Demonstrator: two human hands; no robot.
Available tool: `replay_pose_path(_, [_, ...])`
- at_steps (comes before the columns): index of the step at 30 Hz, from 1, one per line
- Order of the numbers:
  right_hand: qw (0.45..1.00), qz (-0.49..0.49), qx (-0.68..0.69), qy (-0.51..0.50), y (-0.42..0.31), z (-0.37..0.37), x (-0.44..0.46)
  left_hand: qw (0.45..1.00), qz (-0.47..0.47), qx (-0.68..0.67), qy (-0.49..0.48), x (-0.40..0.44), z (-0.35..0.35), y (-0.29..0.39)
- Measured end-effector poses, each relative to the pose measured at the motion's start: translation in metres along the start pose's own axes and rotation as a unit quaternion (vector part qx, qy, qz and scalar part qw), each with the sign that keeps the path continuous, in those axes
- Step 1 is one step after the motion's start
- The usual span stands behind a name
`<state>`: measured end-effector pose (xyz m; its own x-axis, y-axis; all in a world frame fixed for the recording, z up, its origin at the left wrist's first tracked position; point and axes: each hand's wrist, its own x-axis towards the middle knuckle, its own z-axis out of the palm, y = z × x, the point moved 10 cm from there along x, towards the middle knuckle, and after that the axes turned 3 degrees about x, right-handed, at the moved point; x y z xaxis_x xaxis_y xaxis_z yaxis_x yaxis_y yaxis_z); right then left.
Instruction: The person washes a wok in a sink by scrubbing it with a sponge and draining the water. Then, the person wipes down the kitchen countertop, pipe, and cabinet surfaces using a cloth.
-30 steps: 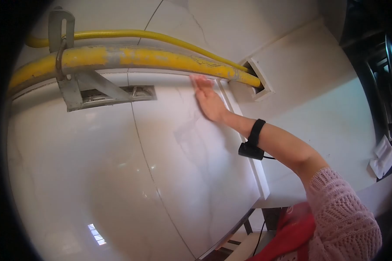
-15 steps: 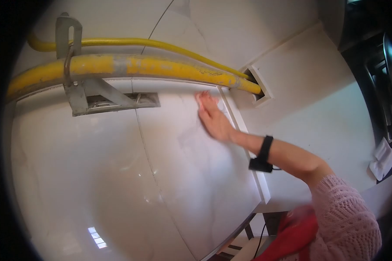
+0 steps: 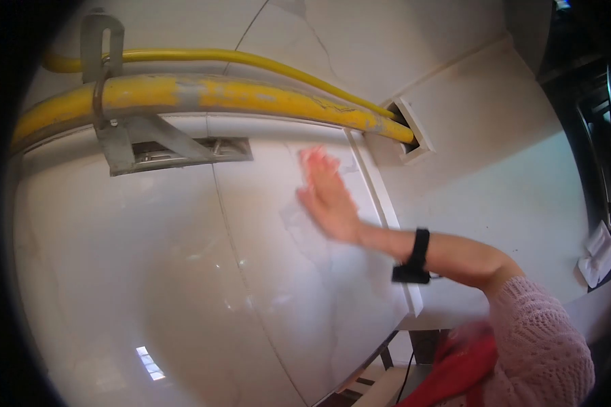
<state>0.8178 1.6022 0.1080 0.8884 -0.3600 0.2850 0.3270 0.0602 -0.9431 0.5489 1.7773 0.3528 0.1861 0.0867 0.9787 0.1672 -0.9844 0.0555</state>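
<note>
My right hand (image 3: 329,197) lies palm down on the glossy white tiled surface (image 3: 183,258), fingers stretched out and thumb to the left. Motion blurs the fingertips; they look pink, and I cannot make out whether anything thin is under them. Around the forearm is a black strap with a small box (image 3: 417,254). Beyond the fingers runs a thick, worn yellow pipe (image 3: 251,100), with a thinner yellow hose (image 3: 210,55) behind it. My left hand is out of view.
A metal bracket (image 3: 119,146) holds the pipe at the left, above a slot (image 3: 231,149) in the tile. Pipe and hose enter a white-framed opening (image 3: 424,142). A raised white edge strip (image 3: 373,180) borders the tiles. A white object (image 3: 597,254) lies beside dark appliances at right.
My right hand has shifted slightly toward me and left across the tile, its fingers more blurred now. The view has tilted a little.
</note>
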Motion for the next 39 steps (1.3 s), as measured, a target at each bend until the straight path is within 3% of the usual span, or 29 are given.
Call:
replay_pose_path(2, [0.993, 0.005, 0.098, -0.073, -0.057, 0.003, -0.044, 1.000, 0.000, -0.001, -0.009, -0.001, 0.004, 0.001])
replay_pose_path(4, [0.971, -0.103, 0.128, -0.172, -0.127, -0.009, -0.077, 1.000, 0.001, -0.001, -0.015, -0.001, 0.006, 0.003])
replay_pose_path(7, [0.931, -0.173, 0.069, -0.315, -0.136, 0.011, -0.097, 1.000, 0.008, 0.005, -0.016, 0.000, 0.007, 0.004])
replay_pose_path(9, [0.968, -0.107, 0.085, -0.212, -0.087, 0.005, -0.064, 1.000, 0.012, 0.010, -0.017, 0.001, 0.008, 0.004])
replay_pose_path(10, [0.991, -0.061, 0.078, -0.088, -0.042, -0.003, -0.048, 0.999, 0.015, 0.018, -0.022, 0.001, 0.008, 0.005])
replay_pose_path(11, [0.991, 0.046, 0.095, -0.080, 0.005, -0.007, -0.028, 0.999, 0.014, 0.021, -0.023, 0.001, 0.010, 0.005])
replay_pose_path(12, [0.998, 0.035, 0.044, -0.002, 0.043, -0.012, -0.010, 0.999, 0.013, 0.022, -0.024, 0.001, 0.010, 0.006])
replay_pose_path(13, [0.994, 0.100, 0.022, -0.032, 0.073, -0.012, 0.004, 0.999, 0.015, 0.025, -0.026, 0.001, 0.011, 0.006])
replay_pose_path(16, [0.991, 0.098, 0.080, -0.033, 0.098, -0.021, 0.035, 0.999, 0.013, 0.032, -0.029, 0.000, 0.011, 0.006])
replay_pose_path(21, [0.974, 0.189, 0.103, -0.067, 0.070, -0.019, -0.025, 0.999, 0.008, 0.028, -0.028, 0.001, 0.013, 0.007])
replay_pose_path(24, [0.980, 0.158, 0.087, -0.088, 0.089, -0.022, 0.010, 0.999, 0.006, 0.030, -0.034, 0.001, 0.011, 0.006])
replay_pose_path(25, [0.980, 0.162, 0.109, -0.024, 0.096, -0.028, 0.022, 0.999, 0.008, 0.033, -0.032, 0.000, 0.008, 0.006])
replay_pose_path(28, [0.983, 0.166, 0.069, -0.027, 0.091, -0.026, 0.013, 0.999, 0.011, 0.028, -0.019, 0.001, 0.004, 0.007])
replay_pose_path(32, [0.956, 0.227, 0.132, -0.133, 0.048, -0.022, -0.044, 0.999, 0.009, 0.029, -0.024, 0.000, 0.000, 0.005])
replay_pose_path(36, [0.986, 0.132, 0.076, -0.069, 0.089, -0.015, 0.021, 0.999, 0.024, 0.038, -0.021, 0.000, -0.004, 0.008])
replay_pose_path(39, [0.972, 0.184, 0.110, -0.093, 0.120, -0.009, 0.049, 0.998, 0.034, 0.043, -0.011, 0.001, -0.011, 0.010])
